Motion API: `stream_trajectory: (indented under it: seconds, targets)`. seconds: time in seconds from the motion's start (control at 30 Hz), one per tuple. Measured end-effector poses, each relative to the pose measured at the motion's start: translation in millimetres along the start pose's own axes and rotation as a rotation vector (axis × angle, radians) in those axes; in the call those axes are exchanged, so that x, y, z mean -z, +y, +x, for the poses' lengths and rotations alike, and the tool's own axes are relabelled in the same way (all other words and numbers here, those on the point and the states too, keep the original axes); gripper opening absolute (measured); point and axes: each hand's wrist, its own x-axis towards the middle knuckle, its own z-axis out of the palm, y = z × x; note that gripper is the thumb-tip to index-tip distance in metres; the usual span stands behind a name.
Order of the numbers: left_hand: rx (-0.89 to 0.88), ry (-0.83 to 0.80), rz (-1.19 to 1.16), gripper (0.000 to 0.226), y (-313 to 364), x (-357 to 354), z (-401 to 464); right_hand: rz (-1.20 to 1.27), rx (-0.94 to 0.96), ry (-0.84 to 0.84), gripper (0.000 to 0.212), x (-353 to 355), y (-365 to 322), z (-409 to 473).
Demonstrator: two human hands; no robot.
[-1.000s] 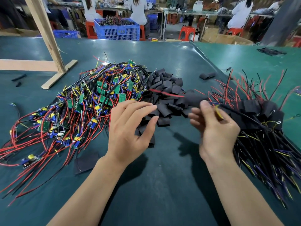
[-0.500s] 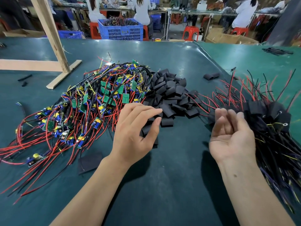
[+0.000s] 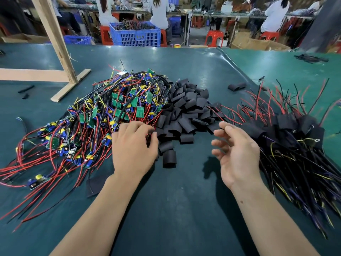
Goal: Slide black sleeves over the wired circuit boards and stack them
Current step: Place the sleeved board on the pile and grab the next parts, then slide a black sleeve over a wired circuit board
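Observation:
A heap of wired circuit boards (image 3: 103, 115), green boards with red and black leads, lies at the left. Beside it is a pile of loose black sleeves (image 3: 186, 109). The stack of sleeved boards (image 3: 295, 130), leads fanning out, sits at the right. My left hand (image 3: 134, 150) is palm down where the board heap meets the sleeve pile. Its fingers curl into the red wires and its thumb touches a sleeve; whether it grips anything is hidden. My right hand (image 3: 238, 150) hovers between sleeve pile and stack, fingers spread, holding nothing.
The green table mat (image 3: 175, 209) is bare in front of my arms. A wooden frame (image 3: 60, 67) stands at the back left. A stray sleeve (image 3: 237, 86) lies behind the stack. A blue crate (image 3: 135, 34), red stools and seated people are beyond the table.
My right hand laid the sleeved board on the right stack, let go and swung back left, empty. My left hand shifted left to the edge of the board heap and curled its fingers.

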Motion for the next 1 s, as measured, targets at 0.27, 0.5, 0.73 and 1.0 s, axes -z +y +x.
stream_trajectory:
  seconds: [0.27,0.5,0.73,1.0]
  targets:
    - [0.301,0.08,0.183,0.023,-27,6,8,-0.045,-0.001,-0.047,0.021,0,4,2]
    - [0.427,0.031,0.241,0.03,-43,16,9,-0.083,0.029,-0.094,0.023,1,6,3]
    - [0.372,0.166,0.062,0.019,-40,18,6,-0.115,0.06,-0.142,0.022,-1,8,0]
    - [-0.095,0.569,-0.068,0.014,-20,22,4,-0.238,0.031,-0.278,0.028,0,15,-3]
